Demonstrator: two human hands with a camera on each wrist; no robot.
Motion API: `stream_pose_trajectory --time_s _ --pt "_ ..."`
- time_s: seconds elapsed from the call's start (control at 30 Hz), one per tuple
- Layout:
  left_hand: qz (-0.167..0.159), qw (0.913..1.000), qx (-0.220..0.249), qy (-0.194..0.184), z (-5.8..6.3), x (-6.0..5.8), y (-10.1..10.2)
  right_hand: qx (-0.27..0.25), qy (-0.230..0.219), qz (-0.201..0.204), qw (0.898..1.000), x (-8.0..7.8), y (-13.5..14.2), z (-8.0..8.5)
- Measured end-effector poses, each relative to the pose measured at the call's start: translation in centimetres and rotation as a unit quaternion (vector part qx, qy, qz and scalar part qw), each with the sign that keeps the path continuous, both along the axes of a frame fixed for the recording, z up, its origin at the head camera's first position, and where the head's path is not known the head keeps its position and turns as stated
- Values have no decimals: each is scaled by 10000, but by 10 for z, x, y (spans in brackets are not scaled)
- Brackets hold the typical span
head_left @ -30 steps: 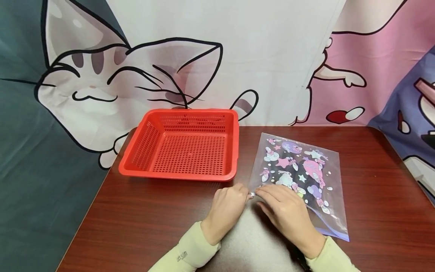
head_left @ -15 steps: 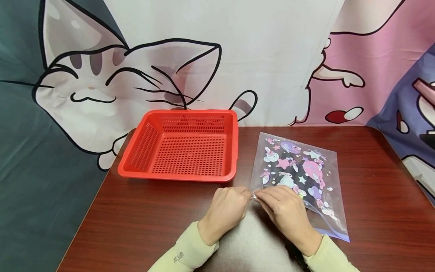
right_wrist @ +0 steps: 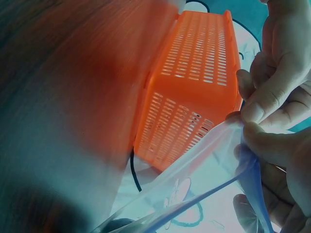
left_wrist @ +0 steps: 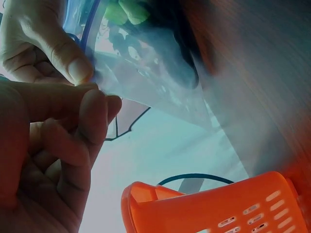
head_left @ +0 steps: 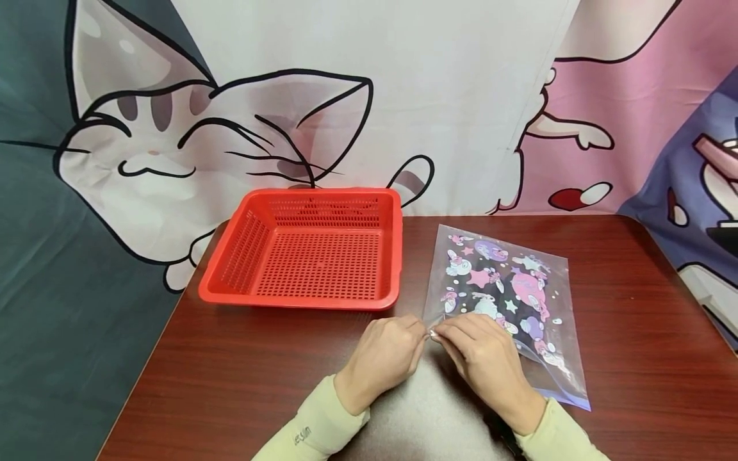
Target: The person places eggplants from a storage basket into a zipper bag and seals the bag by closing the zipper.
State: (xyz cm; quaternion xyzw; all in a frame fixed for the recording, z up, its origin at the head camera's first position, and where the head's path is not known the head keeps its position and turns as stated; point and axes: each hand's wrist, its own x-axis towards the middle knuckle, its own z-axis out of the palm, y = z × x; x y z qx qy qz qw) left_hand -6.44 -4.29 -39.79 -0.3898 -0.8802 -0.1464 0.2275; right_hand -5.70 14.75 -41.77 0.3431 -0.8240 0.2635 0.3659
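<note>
A clear zip bag [head_left: 527, 291] printed with pink, purple and white cartoon figures lies on the table, with something dark inside. Its purple edge [head_left: 562, 398] faces the person. At the bag's near left corner, my left hand [head_left: 383, 352] pinches the plastic between thumb and forefinger. My right hand [head_left: 487, 365] pinches the same edge just to the right, fingertips right at the left hand's. In the right wrist view the purple strip [right_wrist: 252, 177] runs out from under the right thumb, and the bag's mouth gapes. The left wrist view shows a green patch [left_wrist: 126, 12] on the bag.
A red perforated plastic basket [head_left: 300, 299] stands at the back left, beyond the left hand. The brown wooden table [head_left: 219, 371] ends at the back against a cartoon-printed cloth [head_left: 461, 96]. A dark item [head_left: 501, 432] shows by the right sleeve.
The fingertips of the two hands have come together at the bag's corner, where a small gap showed between them earlier. The basket stays where it was.
</note>
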Motion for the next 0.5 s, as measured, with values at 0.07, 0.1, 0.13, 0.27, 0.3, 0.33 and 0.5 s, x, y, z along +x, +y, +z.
stream_pose_trajectory --time_s 0.07,0.1,0.13,0.27,0.3,0.33,0.5 --pt "-18 10000 42 -29 0 0 0 -10 -3 8 10000 0 0 0" --pt "-29 10000 62 -48 0 0 0 -21 -1 12 10000 0 1 0" --pt "-35 9999 72 -61 0 0 0 -33 -1 15 10000 1 1 0" --pt "-63 9999 112 -97 -1 0 0 -89 -13 33 10000 1 2 0" --pt "-69 9999 112 -97 -2 0 0 -101 -25 30 9999 1 2 0" --pt "-72 9999 115 -92 -2 0 0 -109 -30 25 9999 1 2 0" --pt "-77 9998 164 -66 -2 -1 0 -119 -53 -60 9999 2 5 0"
